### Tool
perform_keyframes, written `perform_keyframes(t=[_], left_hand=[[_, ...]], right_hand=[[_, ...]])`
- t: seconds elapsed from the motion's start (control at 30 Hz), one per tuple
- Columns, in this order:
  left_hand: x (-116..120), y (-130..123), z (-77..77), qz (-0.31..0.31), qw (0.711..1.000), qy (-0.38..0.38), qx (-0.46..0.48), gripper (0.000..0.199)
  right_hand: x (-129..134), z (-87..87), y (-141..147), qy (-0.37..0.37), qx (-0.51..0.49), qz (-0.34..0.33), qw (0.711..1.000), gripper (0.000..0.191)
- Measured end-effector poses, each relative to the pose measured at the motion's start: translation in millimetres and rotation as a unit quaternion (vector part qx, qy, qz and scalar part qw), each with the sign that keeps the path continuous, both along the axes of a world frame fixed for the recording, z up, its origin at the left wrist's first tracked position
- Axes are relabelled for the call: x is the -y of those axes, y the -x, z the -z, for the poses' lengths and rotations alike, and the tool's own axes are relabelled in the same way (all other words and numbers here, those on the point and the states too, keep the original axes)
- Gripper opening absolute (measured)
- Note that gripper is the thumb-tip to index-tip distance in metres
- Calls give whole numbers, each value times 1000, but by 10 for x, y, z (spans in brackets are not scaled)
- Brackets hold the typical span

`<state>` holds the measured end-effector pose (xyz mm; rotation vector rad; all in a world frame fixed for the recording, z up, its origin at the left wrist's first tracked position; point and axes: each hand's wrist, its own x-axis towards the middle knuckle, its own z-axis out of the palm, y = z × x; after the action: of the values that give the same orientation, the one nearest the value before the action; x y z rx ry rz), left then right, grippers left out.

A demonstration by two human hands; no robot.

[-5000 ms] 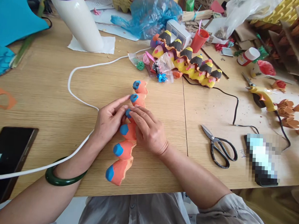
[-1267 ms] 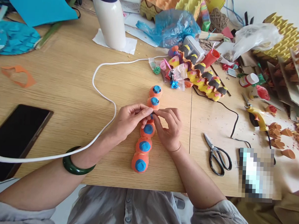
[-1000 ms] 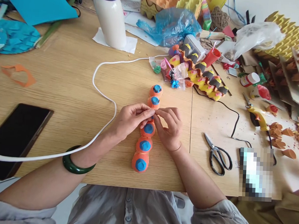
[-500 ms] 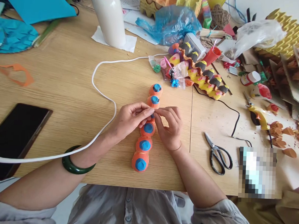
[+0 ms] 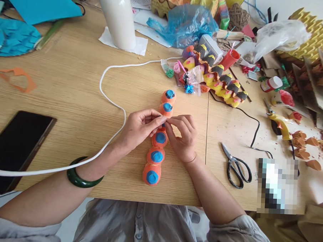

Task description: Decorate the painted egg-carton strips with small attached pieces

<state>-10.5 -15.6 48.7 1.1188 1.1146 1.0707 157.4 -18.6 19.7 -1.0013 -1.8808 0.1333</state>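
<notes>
A row of joined orange egg-carton cups (image 5: 151, 168) lies on the wooden table in front of me, running away from the table's edge. Each cup whose top shows bears a flat blue clay disc (image 5: 156, 156); the two farthest discs also carry small dark bits. Over the middle of the row, my left hand (image 5: 143, 126) pinches thumb against fingers. My right hand (image 5: 182, 136) meets it there, its thumb and forefinger also pinched together. Whatever lies between the fingertips is too small to make out. One cup beneath the hands is mostly hidden.
Black-handled scissors (image 5: 236, 167) lie to the right, beyond them a yellow-handled tool (image 5: 280, 126). A white cable (image 5: 101, 86) crosses the table and my left forearm. A phone (image 5: 18, 143) lies left, a white bottle (image 5: 119, 23) stands behind. Painted carton strips (image 5: 219, 79) lie at back right.
Both hands stay pinched together over the row, almost unmoved. The rest of the scene looks the same apart from a very slight shift of the view.
</notes>
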Motion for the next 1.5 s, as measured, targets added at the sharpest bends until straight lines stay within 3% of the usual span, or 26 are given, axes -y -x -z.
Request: perform_keyframes(t=[0.17, 0.33, 0.53, 0.7, 0.83, 0.93, 1.07, 1.2, 1.3, 1.5], left_hand=[[-39, 19, 51, -66, 997, -30, -30, 24], [-72, 18, 60, -97, 994, -1, 53, 28], [-79, -5, -3, -97, 983, 66, 144, 25], [-73, 8, -61, -90, 979, 99, 151, 14], [-68, 9, -45, -86, 977, 104, 163, 15], [-75, 4, -16, -88, 975, 105, 173, 19], [-89, 9, -8, -83, 974, 112, 181, 24], [-76, 22, -24, -65, 980, 112, 148, 17], [-46, 21, -17, -50, 986, 105, 119, 16], [10, 21, -4, -14, 997, 41, 68, 34]], right_hand=[[15, -35, 18, 5, -26, -10, 1000, 9], [24, -37, 22, 70, -100, -13, 992, 13], [20, -6, 29, 127, -154, 0, 980, 5], [10, 28, 18, 153, -137, 18, 978, 33], [10, 35, 20, 169, -166, 10, 971, 27], [12, 16, 22, 197, -172, 9, 965, 39], [4, -13, 18, 175, -194, 12, 965, 36], [-8, -27, 12, 207, -204, 23, 957, 47], [-12, -29, 11, 207, -217, 32, 953, 45], [4, -39, 19, 263, -229, 7, 937, 53]])
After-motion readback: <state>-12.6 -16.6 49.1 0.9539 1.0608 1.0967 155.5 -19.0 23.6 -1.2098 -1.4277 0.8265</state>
